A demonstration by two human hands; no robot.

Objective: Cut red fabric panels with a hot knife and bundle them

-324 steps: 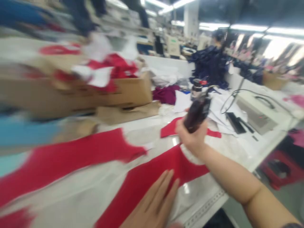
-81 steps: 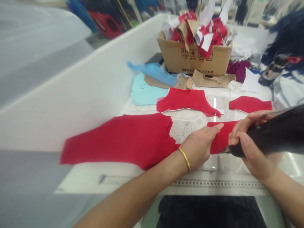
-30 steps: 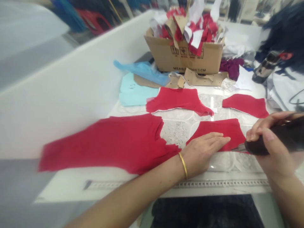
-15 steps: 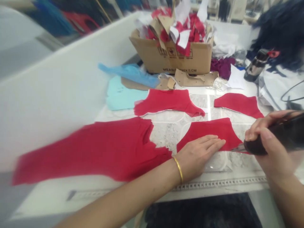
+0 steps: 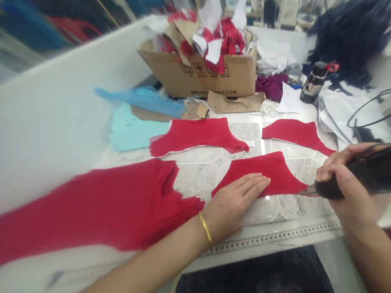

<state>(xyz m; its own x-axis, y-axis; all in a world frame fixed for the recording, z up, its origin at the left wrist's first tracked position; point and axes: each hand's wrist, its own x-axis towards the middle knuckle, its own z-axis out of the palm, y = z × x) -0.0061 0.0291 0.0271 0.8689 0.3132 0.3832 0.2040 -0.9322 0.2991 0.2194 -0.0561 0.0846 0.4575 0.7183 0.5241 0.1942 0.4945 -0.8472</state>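
My left hand (image 5: 233, 201) lies flat, fingers together and stretched out, pressing on a small red fabric piece (image 5: 269, 171) on the white table (image 5: 214, 171). My right hand (image 5: 348, 191) is wrapped round a dark hand-held cutting tool (image 5: 357, 177). Its metal tip touches the right corner of that red piece. A large red fabric panel (image 5: 100, 205) stretches to the left of my left wrist. Two more cut red pieces (image 5: 198, 134) (image 5: 293, 132) lie farther back.
A cardboard box (image 5: 207, 71) full of red and white scraps stands at the back. Light blue paper (image 5: 131, 130), a blue plastic bag (image 5: 143, 99), cardboard patterns (image 5: 235, 101), a bottle (image 5: 311, 83) and cables (image 5: 366, 110) surround it. A white wall (image 5: 61, 114) borders the table's left side.
The view has swung, so everything sits farther left in frame. My left hand stays flat on the small red piece; the tool's tip stays at its right corner.
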